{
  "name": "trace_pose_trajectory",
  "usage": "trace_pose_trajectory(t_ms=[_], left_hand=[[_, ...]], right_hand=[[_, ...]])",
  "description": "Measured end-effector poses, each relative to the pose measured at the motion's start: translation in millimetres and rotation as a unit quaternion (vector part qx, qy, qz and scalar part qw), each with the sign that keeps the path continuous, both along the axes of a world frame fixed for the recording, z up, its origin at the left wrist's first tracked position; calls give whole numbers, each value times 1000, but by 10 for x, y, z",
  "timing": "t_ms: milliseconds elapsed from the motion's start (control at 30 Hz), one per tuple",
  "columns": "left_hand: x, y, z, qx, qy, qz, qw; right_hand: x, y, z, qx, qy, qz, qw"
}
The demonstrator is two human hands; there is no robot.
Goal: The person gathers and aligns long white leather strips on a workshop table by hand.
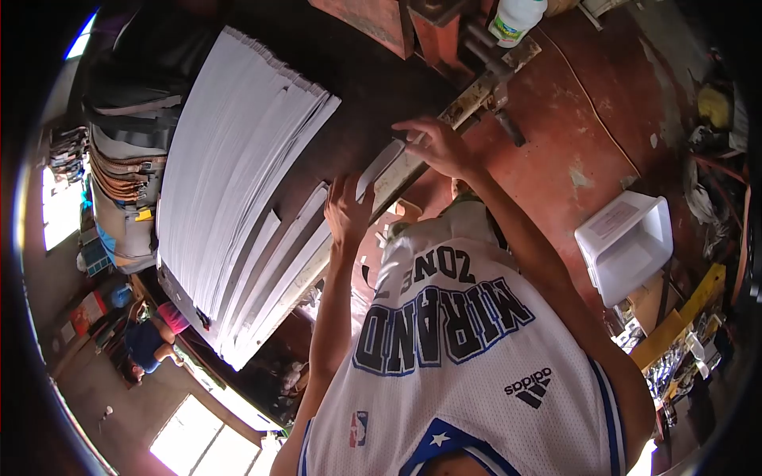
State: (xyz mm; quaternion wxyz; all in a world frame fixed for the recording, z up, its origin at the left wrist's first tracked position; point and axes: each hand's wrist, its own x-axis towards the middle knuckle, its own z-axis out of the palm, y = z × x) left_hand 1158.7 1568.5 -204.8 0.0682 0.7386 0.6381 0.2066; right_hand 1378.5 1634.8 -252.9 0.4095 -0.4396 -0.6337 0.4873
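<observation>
My left hand rests at the front edge of the dark table, its fingers closed around the near end of a narrow pale strip. The strip runs along the edge toward my right hand. That hand has one finger stretched out and the others slightly bent, with fingertips right at the strip's far end. Left of my left hand lies a big fanned stack of long white strips. A few loose white strips lie between the stack and the table edge.
A metal clamp-like fitting sits on the table's edge rail, and a white bottle stands beyond it. On the red floor at right is a white plastic bin. Belts hang at left; another person is farther back.
</observation>
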Motion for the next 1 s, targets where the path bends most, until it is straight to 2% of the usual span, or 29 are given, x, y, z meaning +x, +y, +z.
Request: trace_pose_trajectory(t_ms=[33, 67, 133, 267, 567, 1000], left_hand=[[-8, 1, -10, 3, 3, -5, 1000], [2, -15, -8, 4, 6, -9, 1000], [5, -19, -27, 0, 9, -3, 1000], [8, -11, -99, 4, 19, 7, 1000], [62, 0, -93, 2, 12, 6, 1000], [28, 19, -153, -7, 11, -5, 1000]], right_hand=[[27, 36, 48, -52, -4, 40, 998], [55, 62, 59, -54, 0, 40, 998], [74, 188, 47, 29, -66, 104, 992], [67, 311, -18, 35, -86, 146, 985], [60, 405, -41, 66, -89, 153, 982], [71, 413, 65, 32, -65, 171, 983]])
